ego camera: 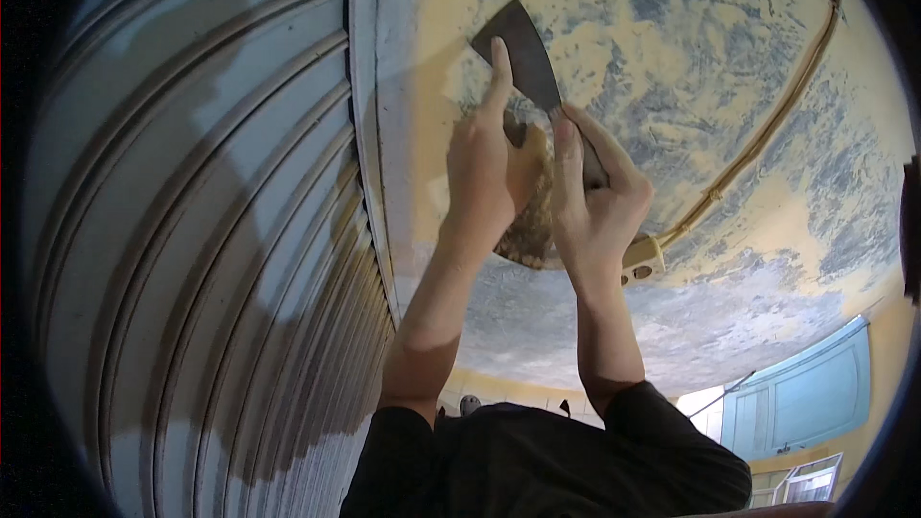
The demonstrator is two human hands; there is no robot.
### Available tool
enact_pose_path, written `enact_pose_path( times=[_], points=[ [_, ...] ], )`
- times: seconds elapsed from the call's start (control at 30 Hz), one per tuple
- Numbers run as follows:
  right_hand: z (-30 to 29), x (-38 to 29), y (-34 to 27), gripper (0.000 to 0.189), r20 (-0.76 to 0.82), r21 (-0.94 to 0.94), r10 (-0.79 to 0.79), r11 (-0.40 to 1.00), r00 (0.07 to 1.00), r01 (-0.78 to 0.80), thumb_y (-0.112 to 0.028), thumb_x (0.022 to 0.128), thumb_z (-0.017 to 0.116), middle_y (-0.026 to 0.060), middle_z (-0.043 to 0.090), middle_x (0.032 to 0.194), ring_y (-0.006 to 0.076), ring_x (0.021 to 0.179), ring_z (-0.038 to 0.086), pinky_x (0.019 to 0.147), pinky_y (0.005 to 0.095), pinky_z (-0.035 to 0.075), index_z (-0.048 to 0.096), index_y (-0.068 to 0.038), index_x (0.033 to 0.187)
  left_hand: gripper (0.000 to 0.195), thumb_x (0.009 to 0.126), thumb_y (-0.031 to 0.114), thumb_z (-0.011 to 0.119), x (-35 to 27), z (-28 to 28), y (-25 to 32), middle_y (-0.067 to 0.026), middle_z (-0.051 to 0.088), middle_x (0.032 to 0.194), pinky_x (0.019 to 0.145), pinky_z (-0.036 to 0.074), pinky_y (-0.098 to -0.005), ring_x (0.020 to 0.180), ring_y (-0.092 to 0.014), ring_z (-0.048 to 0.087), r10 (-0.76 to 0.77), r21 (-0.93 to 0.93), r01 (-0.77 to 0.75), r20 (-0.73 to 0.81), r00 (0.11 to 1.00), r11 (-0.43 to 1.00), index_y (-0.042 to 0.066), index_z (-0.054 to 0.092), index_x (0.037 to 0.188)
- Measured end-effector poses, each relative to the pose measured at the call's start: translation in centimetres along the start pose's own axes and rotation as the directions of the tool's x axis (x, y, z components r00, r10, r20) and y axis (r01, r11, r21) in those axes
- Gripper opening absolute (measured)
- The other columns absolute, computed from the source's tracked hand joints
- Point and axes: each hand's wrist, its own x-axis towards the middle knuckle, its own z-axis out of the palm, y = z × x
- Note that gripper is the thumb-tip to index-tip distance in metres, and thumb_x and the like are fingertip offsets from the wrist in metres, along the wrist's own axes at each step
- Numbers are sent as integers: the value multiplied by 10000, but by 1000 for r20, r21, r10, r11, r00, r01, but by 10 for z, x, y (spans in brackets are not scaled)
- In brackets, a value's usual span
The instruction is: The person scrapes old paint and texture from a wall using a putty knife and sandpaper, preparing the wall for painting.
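My right hand (601,208) grips the handle of a wide putty knife (519,50), thumb and forefinger pinching near the neck. Its dark, flared blade points up and left in front of a patchy yellow and grey wall (691,86). My left hand (478,158) is beside it, forefinger stretched along the blade face and seemingly touching it. The other left fingers are curled and partly hidden; a small dark shape shows by them, too unclear to name. Between my wrists is a rough brown, speckled patch (529,234), partly covered by my hands; whether it belongs to the wall is unclear.
A ribbed metal shutter (216,230) with its upright frame (370,86) runs along the left. A cable (755,151) descends the wall to a socket box (642,259) near my right wrist. A blue panelled door (799,396) stands at the lower right.
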Motion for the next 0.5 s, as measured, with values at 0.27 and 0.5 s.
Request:
enact_pose_path(
  times=[0.27,0.5],
  points=[
    [2,8,-19,230,52,-77,124,990,991,-119,-98,969,699,173,727,725,48,662,667,618,235,500,763,51,1132,905,873,121,687,12,-5,-6,-179,663,720,657,521,-433,642,-322,656,-44,-28,44,11,999,999,103,266,1674],
    [9,13,-27,238,40,-3,146,989,988,-146,-99,971,713,132,730,708,36,648,617,609,224,478,759,67,1135,906,881,116,681,25,-7,-4,-198,679,776,707,534,-440,728,-343,698,54,18,-53,-47,997,998,127,257,1681]
  ],
)
